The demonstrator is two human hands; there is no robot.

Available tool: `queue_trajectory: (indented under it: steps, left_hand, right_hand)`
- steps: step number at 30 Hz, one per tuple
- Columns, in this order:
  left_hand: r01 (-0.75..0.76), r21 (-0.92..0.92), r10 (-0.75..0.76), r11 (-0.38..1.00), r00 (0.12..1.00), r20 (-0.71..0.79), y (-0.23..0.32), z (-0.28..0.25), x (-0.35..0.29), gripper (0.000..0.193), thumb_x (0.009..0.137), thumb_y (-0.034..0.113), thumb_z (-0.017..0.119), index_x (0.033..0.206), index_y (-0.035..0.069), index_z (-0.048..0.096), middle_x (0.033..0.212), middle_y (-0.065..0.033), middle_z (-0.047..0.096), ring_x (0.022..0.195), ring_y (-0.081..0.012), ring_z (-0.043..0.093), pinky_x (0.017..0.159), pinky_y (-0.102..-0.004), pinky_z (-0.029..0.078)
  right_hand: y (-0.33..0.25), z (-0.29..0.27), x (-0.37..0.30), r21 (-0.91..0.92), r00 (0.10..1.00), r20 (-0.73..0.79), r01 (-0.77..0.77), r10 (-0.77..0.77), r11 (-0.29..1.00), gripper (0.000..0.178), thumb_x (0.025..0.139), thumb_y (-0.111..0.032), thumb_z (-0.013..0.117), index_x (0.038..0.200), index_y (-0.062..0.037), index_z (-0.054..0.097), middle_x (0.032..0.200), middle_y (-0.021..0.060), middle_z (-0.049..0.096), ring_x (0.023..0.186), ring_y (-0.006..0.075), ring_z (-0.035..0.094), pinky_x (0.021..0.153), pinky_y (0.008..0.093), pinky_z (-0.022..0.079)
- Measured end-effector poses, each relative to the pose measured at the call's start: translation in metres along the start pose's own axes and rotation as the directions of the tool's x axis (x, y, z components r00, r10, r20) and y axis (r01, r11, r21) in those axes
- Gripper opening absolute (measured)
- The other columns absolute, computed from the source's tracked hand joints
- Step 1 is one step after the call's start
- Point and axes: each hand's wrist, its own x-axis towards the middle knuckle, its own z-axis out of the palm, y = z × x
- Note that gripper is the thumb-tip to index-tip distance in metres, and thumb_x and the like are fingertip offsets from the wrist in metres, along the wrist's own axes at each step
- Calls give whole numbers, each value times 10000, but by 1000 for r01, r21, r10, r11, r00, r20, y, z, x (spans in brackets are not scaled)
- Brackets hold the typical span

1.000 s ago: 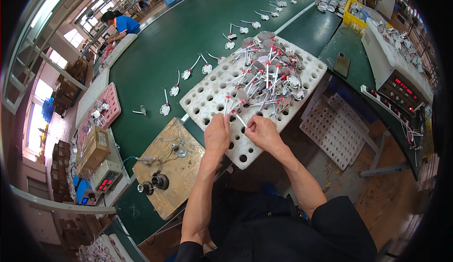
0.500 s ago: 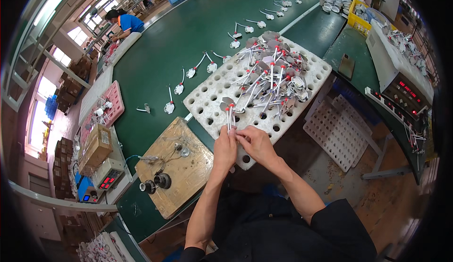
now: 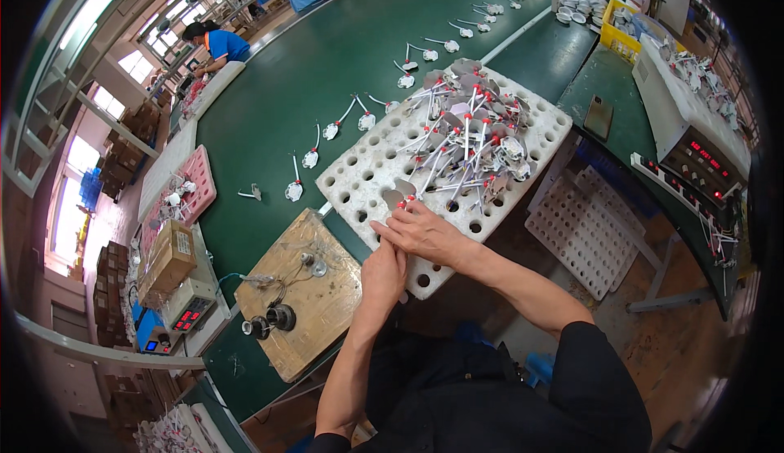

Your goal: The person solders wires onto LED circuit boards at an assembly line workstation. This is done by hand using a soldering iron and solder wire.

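Note:
A grey disc (image 3: 395,195) with red-collared white wires is over the near-left part of the perforated white foam board (image 3: 341,181). My right hand (image 3: 429,234) is closed on this wired disc, its fingertips at the red collars. The wires below them are hidden by the fingers. Just below and to the left, my left hand (image 3: 382,275) is closed and touches the right hand's fingers. Whatever it holds is hidden. A heap of similar wired discs (image 3: 472,131) covers the far half of the board.
Left of the board lies a tape-covered wooden board (image 3: 327,310) with black sockets (image 3: 282,317). Wired pieces (image 3: 310,159) are strung along the green table (image 3: 245,143). A phone (image 3: 599,117) and a display instrument (image 3: 694,118) are on the right. Co-workers (image 3: 224,45) work farther off.
My right hand has moved up and left over the wires to the red collars. My left hand has dropped slightly down and left. The disc has shifted slightly right and down.

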Motion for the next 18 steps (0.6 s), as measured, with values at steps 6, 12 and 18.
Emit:
queue_trajectory:
  steps: [6,12,18]
  left_hand:
    - [-162,40,165,986,982,-90,35,-56,-4,249,952,217,579,1037,-15,608,716,-213,627,637,-365,619,584,-445,479]
    - [-175,-462,114,869,981,-157,31,-108,90,281,974,237,581,974,-16,702,645,-17,599,601,-77,544,567,-247,437]
    - [-355,-87,340,931,928,-153,23,-13,230,445,922,314,634,1255,21,591,1239,-204,619,1045,-334,633,891,-402,502]
  right_hand:
    - [14,-16,7,37,989,-135,-48,53,998,415,841,-103,559,1253,-54,582,866,15,577,894,170,557,794,347,410]
    - [-10,-31,-1,698,766,-297,-234,570,677,288,869,-22,543,1151,-17,599,854,91,583,792,219,575,743,356,453]
    - [-36,-18,-19,866,638,37,-404,769,294,177,973,-55,488,1083,-21,622,813,104,587,649,163,543,607,305,443]
